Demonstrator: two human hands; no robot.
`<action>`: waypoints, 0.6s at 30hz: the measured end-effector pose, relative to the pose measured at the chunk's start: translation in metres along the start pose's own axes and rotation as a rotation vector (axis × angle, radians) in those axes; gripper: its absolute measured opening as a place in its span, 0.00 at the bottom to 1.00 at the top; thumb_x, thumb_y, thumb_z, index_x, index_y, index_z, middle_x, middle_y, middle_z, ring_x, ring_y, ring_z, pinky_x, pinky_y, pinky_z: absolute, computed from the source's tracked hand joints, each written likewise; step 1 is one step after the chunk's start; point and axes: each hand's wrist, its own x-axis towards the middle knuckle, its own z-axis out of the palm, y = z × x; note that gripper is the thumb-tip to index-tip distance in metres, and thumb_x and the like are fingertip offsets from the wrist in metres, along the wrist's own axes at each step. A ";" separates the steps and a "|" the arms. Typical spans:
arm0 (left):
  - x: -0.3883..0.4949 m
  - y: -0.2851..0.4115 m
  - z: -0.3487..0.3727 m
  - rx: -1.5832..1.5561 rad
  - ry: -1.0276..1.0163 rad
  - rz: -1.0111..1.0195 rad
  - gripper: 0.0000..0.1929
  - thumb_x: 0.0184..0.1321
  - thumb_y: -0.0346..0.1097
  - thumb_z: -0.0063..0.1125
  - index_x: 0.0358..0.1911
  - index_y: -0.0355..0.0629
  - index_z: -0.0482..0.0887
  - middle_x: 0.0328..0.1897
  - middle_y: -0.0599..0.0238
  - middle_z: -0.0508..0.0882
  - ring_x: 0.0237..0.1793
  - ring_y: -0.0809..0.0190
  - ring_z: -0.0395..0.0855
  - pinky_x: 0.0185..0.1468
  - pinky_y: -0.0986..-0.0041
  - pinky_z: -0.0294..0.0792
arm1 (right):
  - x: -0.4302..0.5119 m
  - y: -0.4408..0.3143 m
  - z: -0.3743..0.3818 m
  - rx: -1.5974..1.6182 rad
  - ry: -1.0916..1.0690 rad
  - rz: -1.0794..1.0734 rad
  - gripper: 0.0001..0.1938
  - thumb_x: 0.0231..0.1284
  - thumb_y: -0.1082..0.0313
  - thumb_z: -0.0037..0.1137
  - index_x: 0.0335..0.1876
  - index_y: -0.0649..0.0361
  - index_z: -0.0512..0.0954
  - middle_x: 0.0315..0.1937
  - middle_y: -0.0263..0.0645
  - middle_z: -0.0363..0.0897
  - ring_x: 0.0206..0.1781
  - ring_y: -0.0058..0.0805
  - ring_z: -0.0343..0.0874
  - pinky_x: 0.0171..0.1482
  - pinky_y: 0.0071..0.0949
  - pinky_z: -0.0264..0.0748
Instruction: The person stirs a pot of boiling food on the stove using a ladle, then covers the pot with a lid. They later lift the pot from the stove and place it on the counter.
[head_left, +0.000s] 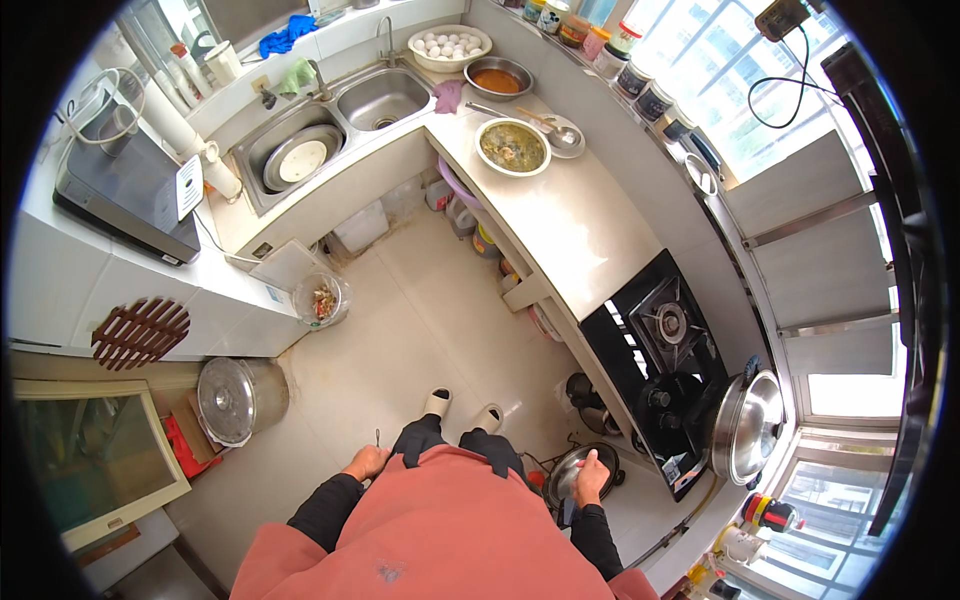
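At the lower left, my left hand (367, 462) is beside my body, its fingers curled near a thin dark loop; whether it holds the loop cannot be told. My right hand (591, 480) is raised at the lower right with curled fingers, over a round metal pan (562, 474) with a dark rim. Something clear or shiny shows by that palm, too unclear to name. Ahead, a white bowl of greenish soup (513, 147) stands on the pale countertop (585, 225). Behind it are a ladle (564, 137) on a plate and a steel bowl of reddish liquid (495, 79).
A black gas stove (637, 352) and a large lidded steel pot (746, 427) are at right. A double sink (382, 97) holds a basin (300, 161) on its left side. A waste bin (321, 300) and lidded metal pot (240, 401) stand on the floor at left.
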 end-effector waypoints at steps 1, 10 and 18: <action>-0.002 0.002 -0.003 -0.031 0.011 -0.034 0.27 0.71 0.52 0.44 0.39 0.34 0.90 0.42 0.38 0.87 0.46 0.35 0.85 0.54 0.53 0.75 | 0.000 -0.002 -0.002 -0.026 0.023 0.032 0.28 0.75 0.48 0.50 0.22 0.65 0.77 0.11 0.32 0.64 0.10 0.25 0.62 0.14 0.29 0.57; -0.007 -0.006 0.031 -0.073 0.124 -0.051 0.24 0.67 0.50 0.49 0.38 0.33 0.89 0.42 0.37 0.87 0.44 0.35 0.86 0.53 0.53 0.75 | 0.027 0.003 -0.030 -0.192 -0.047 0.096 0.25 0.73 0.50 0.53 0.25 0.63 0.80 0.13 0.37 0.71 0.10 0.30 0.70 0.14 0.31 0.60; -0.012 0.016 0.096 -0.188 0.210 -0.160 0.21 0.67 0.48 0.50 0.41 0.35 0.87 0.44 0.41 0.87 0.48 0.36 0.84 0.51 0.52 0.75 | 0.086 -0.027 -0.019 -0.223 -0.394 0.227 0.14 0.73 0.57 0.56 0.37 0.60 0.82 0.22 0.30 0.77 0.18 0.23 0.72 0.21 0.28 0.74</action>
